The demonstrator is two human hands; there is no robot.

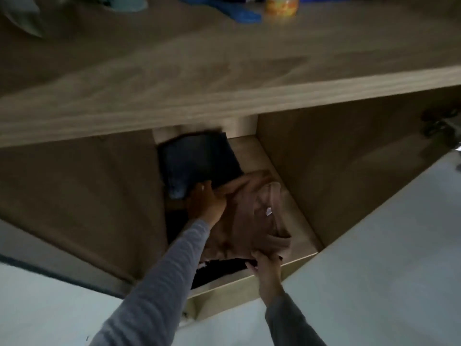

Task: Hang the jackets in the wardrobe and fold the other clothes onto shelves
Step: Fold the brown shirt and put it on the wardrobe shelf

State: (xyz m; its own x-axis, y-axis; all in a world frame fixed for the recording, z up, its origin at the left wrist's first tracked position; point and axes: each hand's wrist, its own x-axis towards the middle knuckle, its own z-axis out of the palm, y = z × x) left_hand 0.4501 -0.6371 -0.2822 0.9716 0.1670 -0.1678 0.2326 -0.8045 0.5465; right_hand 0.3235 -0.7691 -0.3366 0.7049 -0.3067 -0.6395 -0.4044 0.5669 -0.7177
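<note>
Folded brown clothing (252,216) lay on the floor of the low wardrobe compartment (299,236), just in front of a dark navy folded pile (199,161) that filled the back left corner. The left hand (207,203) was spread flat, fingers open, across the garment's far left edge where it touched the navy pile — a hold that looked meant to press the fold down and keep it square while sliding it inward. The right hand (264,265) pinched the near edge of the brown cloth at the front lip (224,290) of the compartment, thumb and fingers closed on the fabric, probably steering the near side so the fold did not spring open. Something black and textured (219,267) showed beneath the brown piece near the lip; whether it was another garment could not be told in the blur.

Room was tight on the left, where the navy pile and the side panel (99,196) hemmed in the cloth. To the right, bare board ran between the garment and the right-hand wall (349,158), so the piece could shift that way freely. Overhead, the thick shelf edge (224,106) hung low across the opening — both grey sleeves (159,283) had to reach in under it. Farther up, blue items (239,11) and a yellow tub (282,5) sat on that upper shelf, well apart from the work.
</note>
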